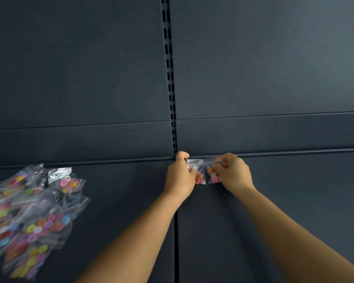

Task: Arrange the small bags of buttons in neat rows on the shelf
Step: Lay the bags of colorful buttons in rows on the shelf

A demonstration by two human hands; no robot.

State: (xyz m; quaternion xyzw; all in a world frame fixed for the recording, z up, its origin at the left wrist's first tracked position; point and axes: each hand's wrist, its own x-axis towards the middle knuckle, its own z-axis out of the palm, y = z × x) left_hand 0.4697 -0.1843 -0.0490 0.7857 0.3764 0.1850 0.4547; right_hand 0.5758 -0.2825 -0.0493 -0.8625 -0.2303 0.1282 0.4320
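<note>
At the back of the dark shelf (114, 201), by its rear ledge, left hand (180, 176) pinched one small button bag (198, 172), right hand (232, 173) pinched a second bag (212, 174) just beside it, loose heap of button bags (33, 217) lay well apart at far left.

Two clear button bags (200, 172) side by side, perhaps touching, at shelf (294, 201) back
</note>
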